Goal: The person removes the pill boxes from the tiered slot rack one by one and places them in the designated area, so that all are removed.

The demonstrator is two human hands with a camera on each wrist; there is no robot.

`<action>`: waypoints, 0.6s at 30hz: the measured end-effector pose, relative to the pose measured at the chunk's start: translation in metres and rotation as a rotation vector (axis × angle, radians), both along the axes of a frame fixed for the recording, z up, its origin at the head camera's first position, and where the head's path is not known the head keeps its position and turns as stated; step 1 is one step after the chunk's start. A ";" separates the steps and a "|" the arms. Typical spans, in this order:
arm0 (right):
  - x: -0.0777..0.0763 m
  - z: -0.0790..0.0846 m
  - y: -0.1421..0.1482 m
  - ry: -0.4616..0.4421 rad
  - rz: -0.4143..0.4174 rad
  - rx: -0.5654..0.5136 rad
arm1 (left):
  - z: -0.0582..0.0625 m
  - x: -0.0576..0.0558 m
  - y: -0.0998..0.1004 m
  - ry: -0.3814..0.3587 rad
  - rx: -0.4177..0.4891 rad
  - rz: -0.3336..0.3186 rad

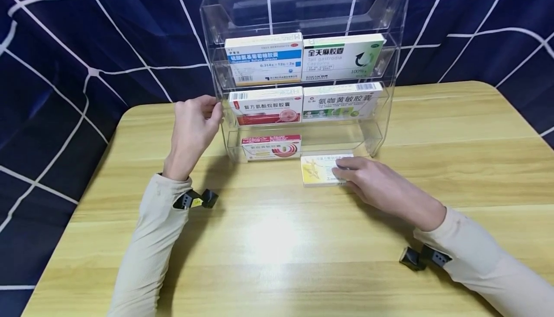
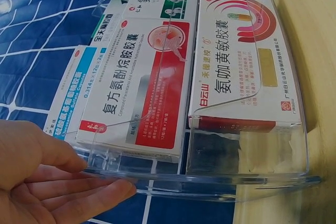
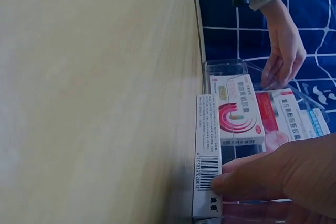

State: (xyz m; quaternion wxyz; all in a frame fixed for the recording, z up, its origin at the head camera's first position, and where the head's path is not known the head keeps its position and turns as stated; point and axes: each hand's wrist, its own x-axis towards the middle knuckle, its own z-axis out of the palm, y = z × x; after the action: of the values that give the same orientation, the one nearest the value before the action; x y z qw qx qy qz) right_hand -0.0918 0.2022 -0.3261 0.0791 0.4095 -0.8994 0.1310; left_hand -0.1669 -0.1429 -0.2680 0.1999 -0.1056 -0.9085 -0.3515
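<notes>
My left hand [image 1: 190, 127] grips the left side of a clear acrylic rack [image 1: 335, 134], thumb and fingers on either side of its edge in the left wrist view. My right hand [image 1: 383, 182] pinches a white and yellow medicine box [image 1: 318, 171] by its right end, in front of the lowest tier. The barcode side of this box faces the right wrist camera, the thumb pressing near the barcode. Beside it on the lowest tier stands a white and red capsule box [image 2: 236, 56], leaving the tier's right half bare.
The middle tier holds a red and white box [image 1: 268, 107] and a white and green box [image 1: 342, 103]. On the tier above stand a blue and white box [image 1: 264, 62] and a green and white box [image 1: 342, 59]. A dark blue cloth [image 1: 130, 28] hangs behind the wooden table [image 1: 268, 259].
</notes>
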 end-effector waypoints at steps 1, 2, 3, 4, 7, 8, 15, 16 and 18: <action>0.000 0.000 0.000 0.000 0.000 0.001 | 0.000 0.000 0.000 -0.001 0.002 -0.001; 0.001 -0.001 0.000 0.000 0.000 0.002 | -0.001 0.001 0.000 -0.003 0.003 -0.002; 0.001 -0.001 0.000 0.000 -0.001 0.005 | -0.001 0.001 0.000 -0.003 0.003 -0.003; 0.001 -0.001 0.000 0.001 -0.003 0.008 | -0.001 0.001 0.000 -0.002 0.004 -0.004; 0.001 0.000 0.000 0.001 -0.004 0.007 | -0.001 0.000 0.000 0.011 0.006 -0.008; 0.001 0.000 -0.001 0.000 -0.002 0.005 | -0.001 0.000 0.000 0.015 0.009 -0.010; -0.005 0.004 -0.005 -0.024 -0.033 -0.009 | -0.001 -0.001 0.000 0.021 0.010 -0.015; -0.007 0.006 -0.007 -0.027 -0.045 -0.022 | -0.001 -0.001 0.000 0.022 0.007 -0.013; -0.013 0.011 -0.013 -0.030 -0.070 -0.054 | 0.000 -0.002 0.000 0.019 0.016 -0.015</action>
State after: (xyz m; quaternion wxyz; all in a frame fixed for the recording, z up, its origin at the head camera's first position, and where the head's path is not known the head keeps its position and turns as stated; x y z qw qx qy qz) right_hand -0.1046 0.1895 -0.3148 0.0810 0.3735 -0.9104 0.1584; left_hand -0.1688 -0.1424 -0.2680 0.2068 -0.1143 -0.9028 -0.3593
